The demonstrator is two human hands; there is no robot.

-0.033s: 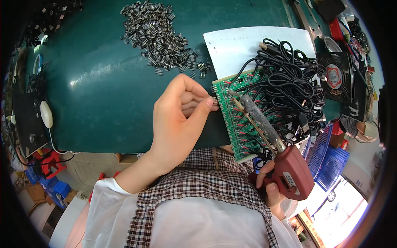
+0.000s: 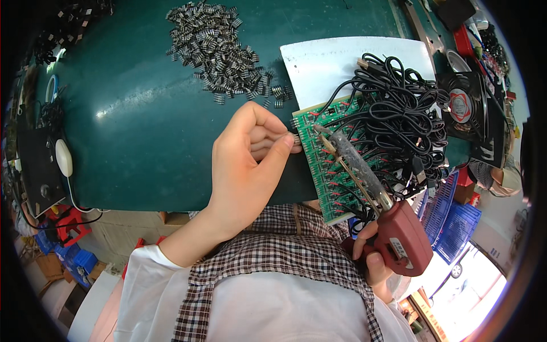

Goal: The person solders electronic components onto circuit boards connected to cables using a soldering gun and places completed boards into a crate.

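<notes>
My left hand pinches a small metal pin connector between thumb and fingertips, at the left edge of a green circuit board panel. The fingers cover most of that connector. Wrapped round the dark red handle of a soldering gun is my right hand, partly hidden behind it. The gun's metal barrel slants up and left over the panel, its tip near the upper left part. Black cables with red wire ends lie across the panel, which rests partly on a white sheet.
A heap of small metal connectors lies on the green table at the back. At the right stands a black fan, with blue baskets below. A white oval device with a cord sits at the left edge.
</notes>
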